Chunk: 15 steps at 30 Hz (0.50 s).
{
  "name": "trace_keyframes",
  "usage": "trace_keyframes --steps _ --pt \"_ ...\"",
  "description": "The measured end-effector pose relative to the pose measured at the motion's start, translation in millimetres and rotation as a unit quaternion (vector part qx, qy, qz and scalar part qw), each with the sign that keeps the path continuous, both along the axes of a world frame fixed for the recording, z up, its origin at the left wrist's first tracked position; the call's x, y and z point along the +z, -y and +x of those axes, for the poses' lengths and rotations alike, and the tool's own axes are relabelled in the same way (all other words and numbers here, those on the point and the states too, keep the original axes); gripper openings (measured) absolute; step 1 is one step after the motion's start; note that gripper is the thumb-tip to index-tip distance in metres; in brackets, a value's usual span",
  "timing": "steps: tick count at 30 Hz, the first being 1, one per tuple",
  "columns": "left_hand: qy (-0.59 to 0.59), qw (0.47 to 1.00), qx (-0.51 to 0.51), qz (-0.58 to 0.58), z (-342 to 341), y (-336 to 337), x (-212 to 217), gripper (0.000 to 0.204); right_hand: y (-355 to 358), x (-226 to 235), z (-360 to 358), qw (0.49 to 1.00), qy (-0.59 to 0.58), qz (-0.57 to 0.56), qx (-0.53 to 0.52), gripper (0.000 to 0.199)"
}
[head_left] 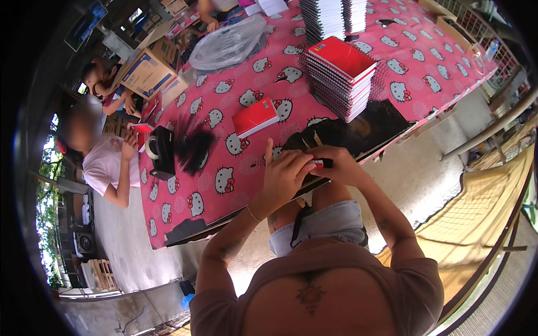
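My left hand point(287, 172) and my right hand point(337, 163) meet at the table's front edge, in front of my lap. Between their fingers shows a sliver of a small red and white thing point(318, 163), mostly hidden; both hands are closed about it. The left index finger points up and away from the rest. Just beyond the hands lies a black sheet point(386, 124). On it rests a tall stack of red spiral-bound notebooks point(343, 78). A red pad point(255, 117) without a visible coil lies flat on the pink patterned tablecloth point(216, 210), ahead of my left hand.
Loose black binding coils point(196, 145) lie heaped to the left, beside a black tape dispenser point(161, 152). A co-worker point(115, 162) at the left edge holds a red pad. Further back are a clear plastic bag point(230, 45), cardboard boxes point(148, 70) and taller notebook stacks point(323, 22).
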<state>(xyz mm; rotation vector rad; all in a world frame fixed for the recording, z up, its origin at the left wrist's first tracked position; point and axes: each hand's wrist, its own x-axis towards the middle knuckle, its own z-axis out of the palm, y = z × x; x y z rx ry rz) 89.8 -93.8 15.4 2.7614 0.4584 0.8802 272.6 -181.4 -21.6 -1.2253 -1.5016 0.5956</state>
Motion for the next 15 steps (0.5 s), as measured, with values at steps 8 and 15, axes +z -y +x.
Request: trace_keyframes --steps 8,15 --pt "0.032 0.999 -0.002 -0.009 3.0 0.2 -2.9 0.021 10.3 16.6 30.5 0.991 -0.072 -0.097 0.060 0.012" --pt "-0.037 0.998 -0.023 -0.036 -2.0 0.5 17.0 0.013 8.8 33.0 13.7 0.992 0.107 -0.017 -0.063 0.013"
